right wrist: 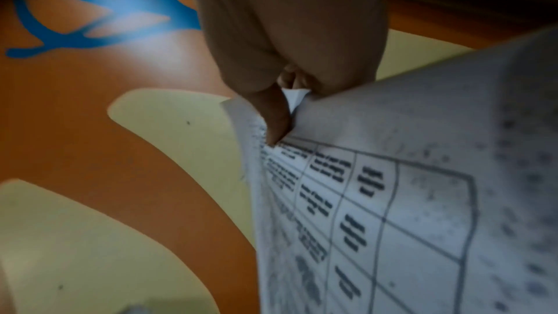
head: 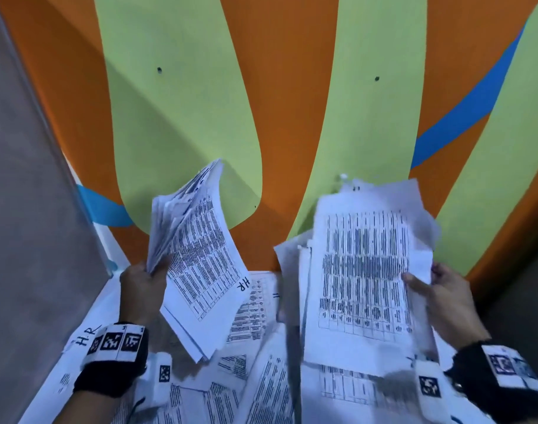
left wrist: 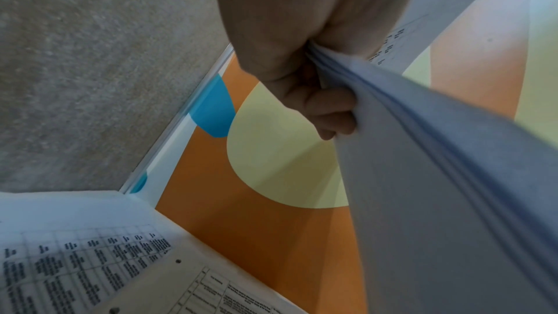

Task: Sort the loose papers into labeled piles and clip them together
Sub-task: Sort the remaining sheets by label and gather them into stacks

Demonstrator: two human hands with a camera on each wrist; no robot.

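Note:
My left hand (head: 142, 286) grips a stack of printed table sheets (head: 197, 258) by its left edge and holds it up above the desk; "H.R" is handwritten at its lower right corner. In the left wrist view the curled fingers (left wrist: 329, 113) clutch the bundle (left wrist: 438, 176). My right hand (head: 436, 298) pinches another bundle of table sheets (head: 365, 270) at its right edge, thumb on the front. The right wrist view shows the thumb (right wrist: 271, 123) pressed on that printed page (right wrist: 377, 199). More loose sheets (head: 249, 377) lie spread on the desk below, one marked "H.R" (head: 85, 338) at the left.
An orange, green and blue patterned wall (head: 277, 102) rises straight behind the desk. A grey panel (head: 23, 209) closes off the left side. Both wrists wear black bands with marker tags (head: 115, 344).

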